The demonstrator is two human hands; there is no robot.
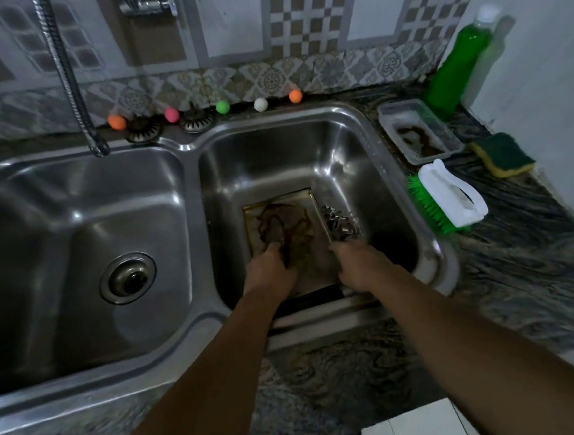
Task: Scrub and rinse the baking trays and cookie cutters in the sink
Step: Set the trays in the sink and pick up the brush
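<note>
Head view. Both forearms reach into the right basin of the sink (357,122). Left hand (271,270) and right hand (359,264) grip the near end of a baking tray (278,214), fingers curled on its edges. Tray long axis runs 12–6 o'clock, brown residue unscrubbed. Cookie cutters (343,225) at its 3 o'clock. Second tray (416,131), brush (449,197), sponge (504,155) untouched on bench. Judged: early; no water visible.

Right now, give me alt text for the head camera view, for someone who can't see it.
Both hands, left and right, grip a stained baking tray in the right basin of a steel double sink, with metal cookie cutters beside it. On the counter to the right sit a second dirty tray, a scrub brush, a sponge and green dish soap.
</note>
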